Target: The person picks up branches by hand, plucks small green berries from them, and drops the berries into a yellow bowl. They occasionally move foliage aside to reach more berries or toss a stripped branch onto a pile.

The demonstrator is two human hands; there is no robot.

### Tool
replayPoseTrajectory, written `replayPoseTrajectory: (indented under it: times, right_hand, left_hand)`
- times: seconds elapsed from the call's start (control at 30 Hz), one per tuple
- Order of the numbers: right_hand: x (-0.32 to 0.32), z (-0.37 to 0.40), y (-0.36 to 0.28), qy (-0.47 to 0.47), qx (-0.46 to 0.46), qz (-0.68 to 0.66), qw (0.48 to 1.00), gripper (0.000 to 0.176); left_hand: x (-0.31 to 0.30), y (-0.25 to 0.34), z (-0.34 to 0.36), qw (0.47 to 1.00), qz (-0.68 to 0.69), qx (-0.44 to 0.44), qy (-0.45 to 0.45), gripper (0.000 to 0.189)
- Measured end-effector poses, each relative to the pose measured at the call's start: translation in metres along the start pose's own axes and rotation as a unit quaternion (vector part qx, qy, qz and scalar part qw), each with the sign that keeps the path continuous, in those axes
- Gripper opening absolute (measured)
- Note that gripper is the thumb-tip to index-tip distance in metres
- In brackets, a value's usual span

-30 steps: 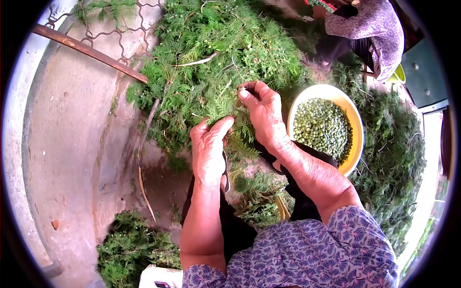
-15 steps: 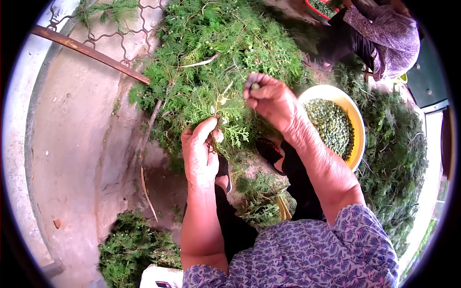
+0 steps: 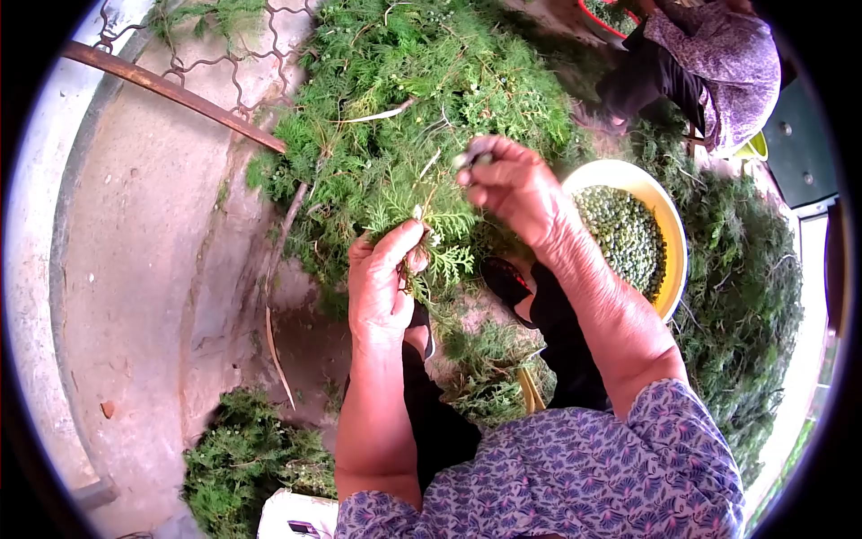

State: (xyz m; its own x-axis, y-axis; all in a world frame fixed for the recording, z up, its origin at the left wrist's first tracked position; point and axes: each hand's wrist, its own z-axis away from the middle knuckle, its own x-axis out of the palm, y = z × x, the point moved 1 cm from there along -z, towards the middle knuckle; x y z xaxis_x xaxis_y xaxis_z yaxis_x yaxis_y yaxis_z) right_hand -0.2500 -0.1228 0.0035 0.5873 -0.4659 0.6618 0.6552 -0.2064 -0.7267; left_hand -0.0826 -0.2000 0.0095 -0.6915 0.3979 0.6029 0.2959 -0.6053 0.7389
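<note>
My left hand [image 3: 379, 292] pinches a leafy green conifer sprig [image 3: 451, 259] between thumb and fingers, its flat fronds spreading to the right. Higher and to the right, my right hand [image 3: 525, 193] has its fingers closed on small round green cones [image 3: 462, 161] that show at the fingertips; how many is hidden. Beyond both hands lies a big heap of cut conifer branches [image 3: 404, 72]. Beside my right forearm stands a yellow basin [image 3: 677, 242] holding a mass of the same pale green cones [image 3: 620, 238].
Another person [image 3: 718, 72] sits at the upper right by a red-rimmed basin [image 3: 603, 20]. More branches lie at the right [image 3: 741, 287] and lower left [image 3: 251, 458]. A rusty metal bar [image 3: 175, 94] and wire mesh [image 3: 238, 63] extend over the concrete at the upper left.
My left hand has shifted slightly right and up with the sprig. My right hand stays in nearly the same place, still closed on the cones; they show more at the fingertips.
</note>
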Motion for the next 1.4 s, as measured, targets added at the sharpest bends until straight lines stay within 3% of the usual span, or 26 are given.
replayPoseTrajectory:
  times: [0.03, 0.1, 0.17, 0.3, 0.37, 0.43, 0.5, 0.57, 0.63, 0.77, 0.83, 0.87, 0.9, 0.97, 1.03, 1.1, 1.17, 1.23, 1.33, 1.4]
  right_hand:
    - [0.004, 0.002, 0.008, -0.061, 0.039, -0.011, 0.997, 0.008]
    - [0.015, 0.011, 0.021, -0.045, 0.075, 0.006, 0.996, 0.015]
    - [0.023, 0.020, 0.021, -0.105, 0.138, -0.037, 0.984, 0.022]
    - [0.017, 0.017, 0.033, -0.136, 0.029, 0.013, 0.990, 0.021]
    - [0.021, 0.018, 0.032, -0.144, 0.038, -0.010, 0.989, 0.020]
    - [0.022, 0.017, 0.032, -0.086, -0.029, 0.101, 0.991, 0.018]
    - [0.024, 0.018, 0.031, -0.063, -0.026, 0.130, 0.989, 0.018]
    - [0.023, 0.020, 0.032, -0.076, 0.108, -0.064, 0.989, 0.018]
    - [0.026, 0.020, 0.028, -0.119, 0.081, -0.070, 0.987, 0.019]
    - [0.028, 0.021, 0.022, -0.123, 0.040, 0.065, 0.989, 0.017]
    - [0.027, 0.021, 0.021, -0.093, -0.013, 0.164, 0.982, 0.015]
    - [0.031, 0.023, 0.024, -0.033, -0.040, 0.202, 0.978, 0.015]
    - [0.032, 0.023, 0.023, -0.033, -0.040, 0.201, 0.978, 0.015]
    - [0.033, 0.023, 0.023, 0.046, -0.026, 0.079, 0.996, 0.009]
    - [0.024, 0.014, 0.025, 0.035, 0.040, -0.099, 0.994, 0.012]
    - [0.017, 0.012, 0.028, -0.034, 0.054, -0.083, 0.995, 0.013]
    - [0.022, 0.014, 0.028, -0.033, 0.088, -0.021, 0.995, 0.023]
    - [0.024, 0.015, 0.032, -0.082, 0.048, -0.006, 0.995, 0.028]
    - [0.026, 0.017, 0.025, -0.060, 0.020, 0.019, 0.998, 0.026]
    - [0.022, 0.017, 0.022, -0.061, 0.086, -0.006, 0.994, 0.022]
  left_hand:
    - [0.000, -0.001, 0.000, 1.000, -0.002, -0.001, 0.002, 0.005]
    - [0.001, -0.002, -0.001, 1.000, 0.007, -0.013, -0.019, 0.007]
    - [0.001, -0.004, -0.003, 0.999, 0.014, -0.012, -0.049, 0.004]
    - [0.001, -0.004, -0.003, 0.999, -0.016, -0.019, -0.034, 0.004]
    - [0.000, -0.005, -0.004, 1.000, -0.002, 0.002, -0.029, 0.005]
    - [0.002, -0.007, -0.002, 1.000, -0.020, 0.020, -0.009, 0.006]
    - [-0.001, -0.011, -0.003, 0.992, -0.069, 0.103, 0.018, 0.007]
    - [-0.001, -0.010, -0.003, 0.993, -0.067, 0.092, 0.010, 0.008]
    - [0.004, -0.006, -0.002, 0.999, 0.004, 0.040, 0.009, 0.008]
    - [-0.006, -0.007, -0.009, 0.996, -0.061, 0.027, -0.054, 0.011]
    - [0.000, -0.012, -0.006, 0.998, -0.045, 0.033, -0.030, 0.010]
    - [0.003, -0.013, -0.005, 0.991, -0.084, 0.100, -0.004, 0.011]
    - [0.004, -0.013, -0.004, 0.978, -0.123, 0.166, 0.023, 0.013]
    - [0.004, -0.015, -0.006, 0.977, -0.124, 0.168, 0.038, 0.013]
    - [0.006, -0.013, -0.006, 0.985, -0.033, 0.153, 0.070, 0.008]
    - [0.002, -0.012, -0.009, 0.986, -0.034, 0.161, 0.042, 0.005]
    - [0.002, -0.013, -0.009, 0.984, -0.033, 0.170, 0.042, 0.007]
    - [0.007, -0.014, -0.007, 0.985, -0.046, 0.163, 0.037, 0.009]
    - [0.007, -0.014, -0.005, 0.971, -0.159, 0.179, 0.006, 0.010]
    - [0.000, -0.013, -0.007, 0.977, -0.155, 0.149, -0.006, 0.010]
